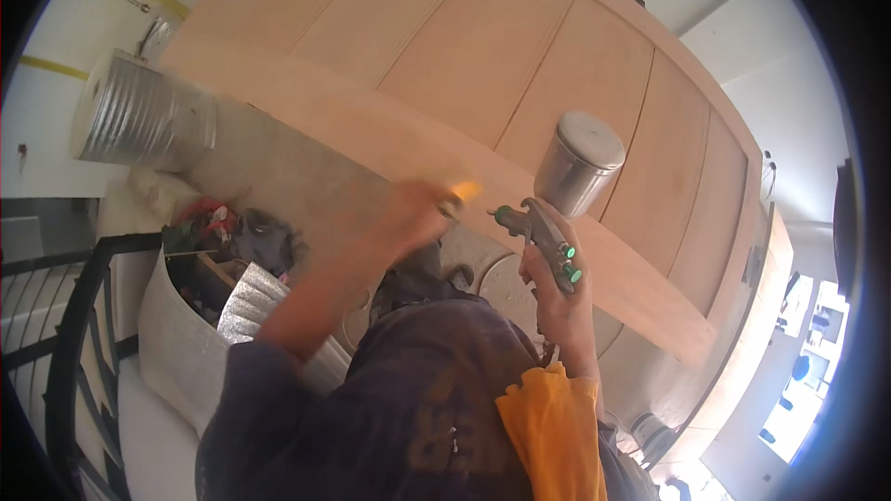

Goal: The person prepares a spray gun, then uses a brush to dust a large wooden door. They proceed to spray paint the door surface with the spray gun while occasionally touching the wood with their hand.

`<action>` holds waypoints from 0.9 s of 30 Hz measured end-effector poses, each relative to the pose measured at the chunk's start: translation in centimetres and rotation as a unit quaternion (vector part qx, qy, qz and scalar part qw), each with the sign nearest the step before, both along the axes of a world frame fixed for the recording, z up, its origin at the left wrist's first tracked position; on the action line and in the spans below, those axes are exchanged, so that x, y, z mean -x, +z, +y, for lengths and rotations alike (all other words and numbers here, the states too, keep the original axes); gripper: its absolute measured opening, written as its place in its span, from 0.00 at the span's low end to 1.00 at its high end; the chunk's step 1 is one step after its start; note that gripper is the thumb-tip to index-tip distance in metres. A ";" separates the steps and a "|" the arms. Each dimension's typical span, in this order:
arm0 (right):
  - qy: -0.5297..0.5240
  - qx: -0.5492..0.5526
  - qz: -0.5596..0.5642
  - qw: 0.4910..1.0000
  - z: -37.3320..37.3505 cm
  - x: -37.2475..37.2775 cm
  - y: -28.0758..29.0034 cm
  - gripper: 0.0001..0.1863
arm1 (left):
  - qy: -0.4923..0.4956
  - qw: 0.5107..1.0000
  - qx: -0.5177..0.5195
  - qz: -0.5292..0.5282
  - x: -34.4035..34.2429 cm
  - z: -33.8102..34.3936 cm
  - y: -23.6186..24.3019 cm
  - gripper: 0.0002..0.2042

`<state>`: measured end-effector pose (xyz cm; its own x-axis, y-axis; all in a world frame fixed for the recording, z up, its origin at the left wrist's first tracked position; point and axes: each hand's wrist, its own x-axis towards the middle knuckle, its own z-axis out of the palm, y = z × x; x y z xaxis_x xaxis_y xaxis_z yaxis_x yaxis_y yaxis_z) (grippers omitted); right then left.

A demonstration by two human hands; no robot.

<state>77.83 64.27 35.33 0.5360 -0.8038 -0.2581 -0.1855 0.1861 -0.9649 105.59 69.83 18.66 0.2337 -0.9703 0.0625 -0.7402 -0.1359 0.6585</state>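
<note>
My right hand (557, 288) is closed round a spray gun (548, 246) with green knobs and a metal cup (580, 158) on top. Just left of the nozzle, my left hand (422, 209) is blurred by motion, closed round something small with a yellow tip that I cannot make out. Both hands are in front of a large pale wooden panel (483, 56) with long grooves. A plain board (325, 116) runs along its near edge. Orange cloth (548, 427) hangs by my right forearm.
At the upper left lie silvery insulation rolls (139, 116). A pale bin (176, 343) of mixed cloth and scraps stands at my lower left, beside a black railing (65, 353). A can (650, 431) sits at lower right, and a bright window (807, 362) is at far right.
</note>
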 end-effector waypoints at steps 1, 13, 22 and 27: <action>0.005 -0.003 0.001 1.000 -0.4 0.2 0.1 0.28 | 0.022 0.984 -0.015 0.176 3.0 -0.2 0.9 0.14; -0.035 0.014 0.017 0.999 -0.4 -0.7 1.4 0.28 | 0.176 0.964 -0.104 -0.168 -23.7 -2.6 -0.6 0.15; -0.024 -0.008 0.051 0.998 -3.5 -3.2 4.0 0.27 | -0.250 0.955 -0.154 -0.049 -12.2 -14.4 2.2 0.20; -0.009 0.022 0.061 0.998 -5.1 -2.9 2.6 0.26 | -0.139 0.917 -0.325 -0.183 -35.7 -13.1 8.6 0.22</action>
<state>80.77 59.21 37.97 0.4888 -0.8244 -0.2853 -0.2988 0.1491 -0.9426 141.28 56.76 27.27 0.0497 -0.8490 -0.5261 -0.9610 -0.1841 0.2064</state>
